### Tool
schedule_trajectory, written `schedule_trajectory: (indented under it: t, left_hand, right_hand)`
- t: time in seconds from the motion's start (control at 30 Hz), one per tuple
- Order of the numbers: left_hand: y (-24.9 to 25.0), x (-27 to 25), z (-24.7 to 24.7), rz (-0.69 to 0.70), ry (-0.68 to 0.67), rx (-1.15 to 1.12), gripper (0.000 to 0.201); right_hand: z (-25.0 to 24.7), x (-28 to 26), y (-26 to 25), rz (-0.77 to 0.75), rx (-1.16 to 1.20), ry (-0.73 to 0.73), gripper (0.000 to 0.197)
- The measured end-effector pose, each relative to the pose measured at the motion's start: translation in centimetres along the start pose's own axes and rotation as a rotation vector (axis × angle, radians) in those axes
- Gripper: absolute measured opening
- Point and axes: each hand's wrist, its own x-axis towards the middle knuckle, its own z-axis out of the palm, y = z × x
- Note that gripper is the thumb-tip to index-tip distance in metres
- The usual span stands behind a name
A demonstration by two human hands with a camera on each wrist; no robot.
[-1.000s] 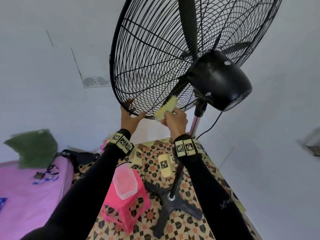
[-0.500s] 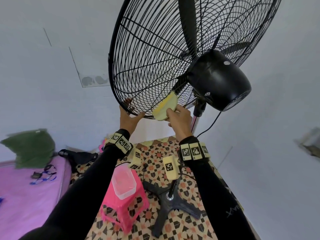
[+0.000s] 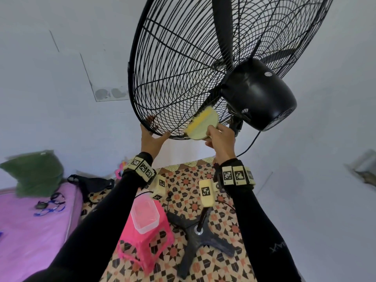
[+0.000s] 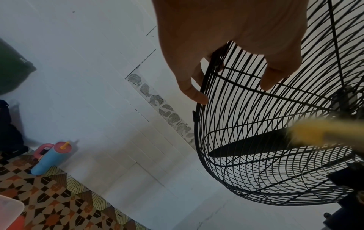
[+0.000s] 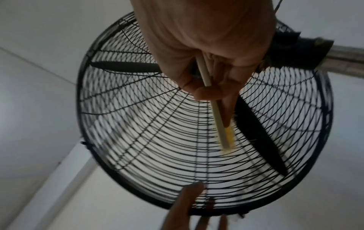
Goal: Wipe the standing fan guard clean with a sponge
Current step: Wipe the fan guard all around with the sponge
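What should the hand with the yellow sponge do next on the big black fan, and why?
Probably slide the sponge a little further along the lower wires of the fan guard, toward the rim. The right hand pinches the sponge flat against the back of the guard near the motor housing, while the left hand grips the bottom rim to steady it, so the wires between them look like the next patch.

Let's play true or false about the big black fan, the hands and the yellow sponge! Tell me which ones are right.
1. The right hand holds the yellow sponge against the black wire fan guard. True.
2. The left hand hangs free. False: it grips the guard's bottom rim.
3. A clear plastic tub sits on the pink plastic stool. True.
4. The sponge lies on the floor. False: it is up at the guard.
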Motion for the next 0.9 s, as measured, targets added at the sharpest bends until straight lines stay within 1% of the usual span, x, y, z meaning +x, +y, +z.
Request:
schedule_trajectory:
  t: [0.07,0.1,0.17,0.23,0.3,0.33,0.47,0.5,0.53,0.63,0.7,0.77,0.9]
  left_hand:
    - [0.1,-0.1,0.1,-0.004,-0.001,-0.007,0.078]
    - [0.1,0.0,0.1,-0.002,0.002,-0.008,0.078]
    - [0.1,0.1,0.1,-0.006,0.002,-0.011,0.077]
    - [-0.1,0.3,-0.2,-0.015,0.001,-0.008,0.078]
    - [-0.3,0.3,-0.3,-0.021,0.0,-0.011,0.078]
    - [-0.3,0.2,-0.3,-0.021,0.0,-0.012,0.078]
    - [-0.2,-0.1,0.1,-0.023,-0.001,-0.016,0.083]
    - [-0.2,0.0,0.1,-0.023,-0.001,-0.019,0.083]
    - [-0.3,0.1,0.0,-0.02,-0.001,-0.021,0.082]
    - [-0.4,0.3,-0.2,-0.012,0.004,-0.019,0.08]
    - [-0.4,0.3,-0.1,0.007,0.008,-0.01,0.078]
    - [-0.4,0.1,-0.1,0.019,0.003,-0.002,0.077]
    - [-0.5,0.1,0.0,0.004,-0.006,0.002,0.079]
  right_hand:
    - [-0.2,1.0,-0.1,-0.001,0.004,0.107,0.016]
    - [0.0,1.5,-0.3,-0.005,-0.002,0.131,0.018]
    - [0.7,2.1,-0.8,-0.033,-0.028,0.11,0.02]
    - [1.2,2.3,-1.1,-0.071,-0.077,0.057,0.017]
    - [0.7,1.7,-1.2,-0.092,-0.096,0.01,0.012]
    - [0.2,1.6,-1.1,-0.097,-0.099,0.009,0.011]
    - [-0.8,2.3,-0.6,-0.057,-0.077,0.143,0.009]
    - [-0.5,2.4,-0.8,-0.049,-0.065,0.152,0.013]
    - [-0.1,2.7,-0.8,-0.046,-0.061,0.138,0.015]
    - [0.5,2.4,-1.1,-0.096,-0.107,0.057,0.012]
    - [0.1,1.8,-1.0,-0.116,-0.088,0.017,0.01]
    - [-0.8,1.4,-0.9,-0.118,-0.076,0.007,0.01]
    - [-1.3,2.2,-0.4,-0.102,-0.102,0.145,0.025]
